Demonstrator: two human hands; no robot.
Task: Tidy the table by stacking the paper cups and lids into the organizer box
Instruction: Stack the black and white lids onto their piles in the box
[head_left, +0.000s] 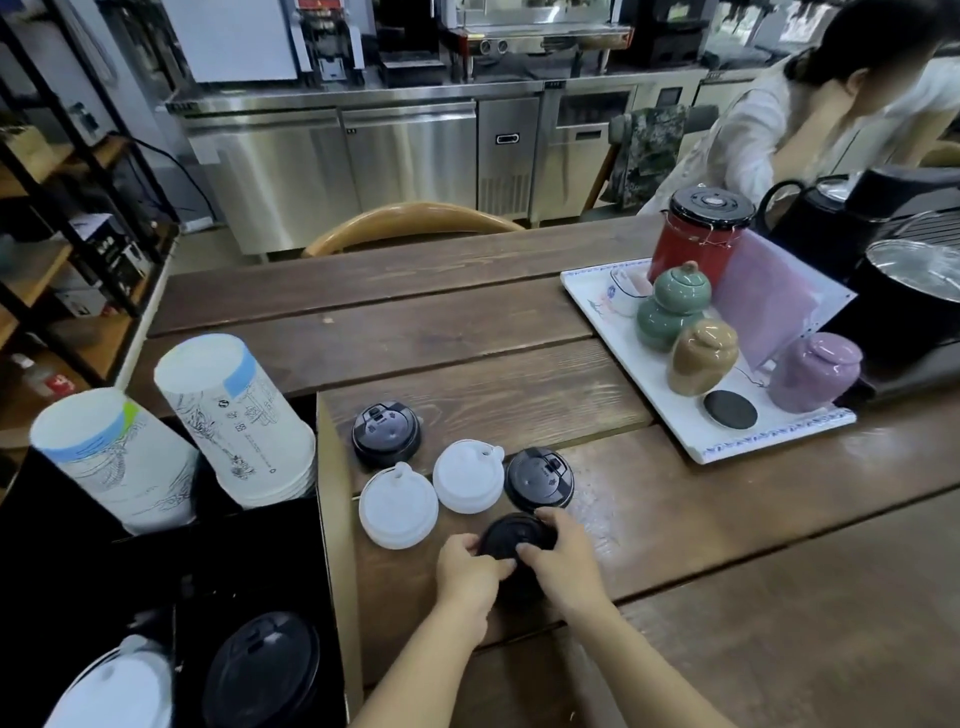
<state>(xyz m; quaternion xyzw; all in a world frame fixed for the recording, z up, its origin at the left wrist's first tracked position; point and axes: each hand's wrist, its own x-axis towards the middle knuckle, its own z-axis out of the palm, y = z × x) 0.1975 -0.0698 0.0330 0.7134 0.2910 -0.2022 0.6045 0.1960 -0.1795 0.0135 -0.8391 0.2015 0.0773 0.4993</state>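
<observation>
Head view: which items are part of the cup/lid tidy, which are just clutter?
Job: black lid held by left hand and right hand; loose white lids; loose black lids; cup stacks; organizer box.

Clutter: tray; jars; red canister; chair.

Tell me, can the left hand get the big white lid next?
Probably yes. The white lid lies bare on the table, just up-left of the left hand, with nothing between. But both hands are holding a black lid first.

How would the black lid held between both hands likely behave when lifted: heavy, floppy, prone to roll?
The black lid looks like thin moulded plastic, so probably light and slightly flexible. Its low, flat shape suggests it would slide rather than roll. The left hand and right hand grip its edges.
</observation>
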